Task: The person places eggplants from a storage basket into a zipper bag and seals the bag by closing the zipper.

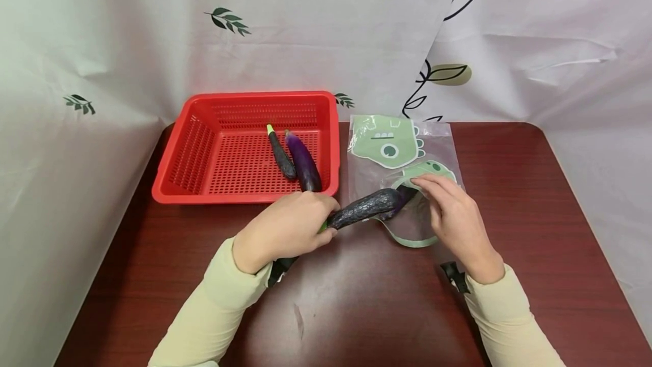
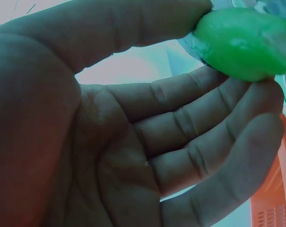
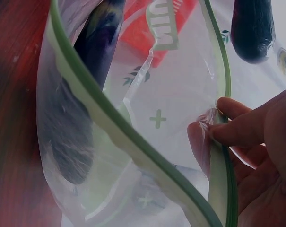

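My left hand (image 1: 290, 222) pinches the green stem end (image 2: 247, 45) of a dark, wrinkled eggplant (image 1: 364, 208) between thumb and fingertips. The eggplant slants to the right, its thick end at the mouth of a clear zip bag (image 1: 415, 242) with a green print. With thumb and fingers, my right hand (image 1: 458, 225) pinches one edge of that bag, whose mouth gapes in the right wrist view. A purple eggplant (image 3: 102, 45) is inside the bag. The held eggplant (image 3: 253, 30) shows beyond the bag's rim there.
A red perforated basket (image 1: 168, 191) stands at the back left. In it lie a purple eggplant (image 1: 305, 163) and a smaller dark one (image 1: 281, 154) with a green tip. Clear plastic with a green dinosaur face (image 1: 372, 152) lies flat behind the held bag. White patterned cloth (image 1: 285, 27) surrounds the table.
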A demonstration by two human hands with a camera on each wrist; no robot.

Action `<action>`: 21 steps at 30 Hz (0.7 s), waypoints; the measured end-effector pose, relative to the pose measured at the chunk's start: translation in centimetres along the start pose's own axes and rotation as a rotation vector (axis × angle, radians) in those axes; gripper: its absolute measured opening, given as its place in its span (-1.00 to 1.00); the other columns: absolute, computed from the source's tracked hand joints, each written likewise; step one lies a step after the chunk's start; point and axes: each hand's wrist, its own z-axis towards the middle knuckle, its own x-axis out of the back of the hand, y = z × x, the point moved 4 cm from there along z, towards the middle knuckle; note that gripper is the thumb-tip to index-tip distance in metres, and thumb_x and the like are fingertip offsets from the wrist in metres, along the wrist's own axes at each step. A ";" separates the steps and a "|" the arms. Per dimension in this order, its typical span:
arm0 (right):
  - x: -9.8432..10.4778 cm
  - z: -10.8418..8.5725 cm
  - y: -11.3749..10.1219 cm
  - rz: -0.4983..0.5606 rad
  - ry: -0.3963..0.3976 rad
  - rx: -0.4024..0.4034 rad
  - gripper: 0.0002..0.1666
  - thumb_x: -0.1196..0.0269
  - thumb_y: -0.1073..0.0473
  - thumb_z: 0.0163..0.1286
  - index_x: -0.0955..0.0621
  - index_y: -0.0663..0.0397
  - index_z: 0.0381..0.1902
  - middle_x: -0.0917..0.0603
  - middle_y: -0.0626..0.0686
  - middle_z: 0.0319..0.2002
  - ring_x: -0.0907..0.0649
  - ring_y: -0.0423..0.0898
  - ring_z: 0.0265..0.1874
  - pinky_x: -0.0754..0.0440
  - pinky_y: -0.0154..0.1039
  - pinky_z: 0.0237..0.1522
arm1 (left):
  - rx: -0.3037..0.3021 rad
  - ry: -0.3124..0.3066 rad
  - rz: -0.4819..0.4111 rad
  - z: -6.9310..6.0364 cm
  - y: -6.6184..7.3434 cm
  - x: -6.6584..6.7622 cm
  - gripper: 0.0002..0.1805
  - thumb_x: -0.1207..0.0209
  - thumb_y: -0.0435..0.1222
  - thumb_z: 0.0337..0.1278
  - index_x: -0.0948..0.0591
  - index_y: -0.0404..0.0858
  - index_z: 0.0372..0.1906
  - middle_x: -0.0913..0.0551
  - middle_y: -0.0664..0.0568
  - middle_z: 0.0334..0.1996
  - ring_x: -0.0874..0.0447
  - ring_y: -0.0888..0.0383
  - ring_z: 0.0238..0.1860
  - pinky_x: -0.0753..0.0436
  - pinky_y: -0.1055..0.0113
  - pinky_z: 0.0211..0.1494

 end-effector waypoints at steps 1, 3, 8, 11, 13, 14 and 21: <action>0.0 0.0 0.0 0.001 0.001 0.000 -0.47 -0.20 0.66 0.19 -0.68 0.21 0.08 -0.67 0.11 0.05 -0.64 0.04 0.05 -0.54 -0.10 0.05 | -0.002 0.000 0.003 0.1 0.1 -0.1 -0.89 -0.31 -0.20 0.14 -0.58 -0.05 -0.38 -0.50 0.25 -0.53 -0.47 0.24 -0.53 -0.51 0.29 -0.37; 0.0 0.0 0.0 0.005 0.002 0.000 -0.47 -0.20 0.66 0.19 -0.68 0.21 0.08 -0.67 0.10 0.05 -0.64 0.04 0.05 -0.53 -0.10 0.05 | -0.010 0.007 0.012 0.2 0.4 -0.3 -0.87 -0.32 -0.20 0.13 -0.57 -0.05 -0.41 -0.49 0.25 -0.53 -0.46 0.24 -0.52 -0.50 0.29 -0.37; 0.0 0.0 -0.1 0.014 0.006 -0.001 -0.46 -0.19 0.66 0.19 -0.68 0.20 0.08 -0.68 0.10 0.05 -0.64 0.03 0.06 -0.52 -0.10 0.06 | -0.039 0.025 0.019 0.6 1.0 -0.6 -0.81 -0.34 -0.20 0.12 -0.54 -0.06 -0.48 -0.50 0.22 -0.54 -0.46 0.22 -0.50 -0.51 0.26 -0.35; 0.1 0.0 -0.1 0.016 0.012 0.000 -0.45 -0.20 0.67 0.18 -0.68 0.20 0.08 -0.68 0.09 0.05 -0.64 0.03 0.05 -0.52 -0.11 0.06 | -0.056 0.039 0.039 0.9 1.3 -0.8 -0.81 -0.34 -0.20 0.11 -0.55 -0.08 -0.49 -0.53 0.19 -0.53 -0.49 0.20 -0.48 -0.54 0.23 -0.33; 0.1 0.0 -0.1 0.023 0.019 0.004 -0.45 -0.19 0.68 0.17 -0.68 0.20 0.07 -0.68 0.09 0.05 -0.64 0.04 0.05 -0.52 -0.11 0.06 | -0.065 0.050 0.058 1.1 1.5 -0.9 -0.81 -0.34 -0.21 0.11 -0.56 -0.09 -0.49 -0.55 0.18 -0.53 -0.52 0.19 -0.47 -0.56 0.21 -0.31; 0.1 0.1 -0.1 0.026 0.023 0.006 -0.45 -0.19 0.68 0.17 -0.69 0.20 0.07 -0.68 0.09 0.04 -0.64 0.04 0.05 -0.52 -0.11 0.07 | -0.071 0.057 0.065 1.2 1.6 -1.1 -0.81 -0.34 -0.22 0.11 -0.55 -0.09 -0.50 -0.55 0.17 -0.53 -0.53 0.18 -0.46 -0.56 0.20 -0.31; 0.0 0.1 -0.2 0.033 0.035 0.014 -0.46 -0.19 0.68 0.16 -0.69 0.21 0.05 -0.69 0.10 0.02 -0.64 0.05 0.04 -0.51 -0.12 0.07 | -0.079 0.078 0.092 1.8 2.4 -1.5 -0.77 -0.35 -0.25 0.10 -0.53 -0.08 -0.55 -0.59 0.12 -0.51 -0.61 0.12 -0.45 -0.61 0.13 -0.32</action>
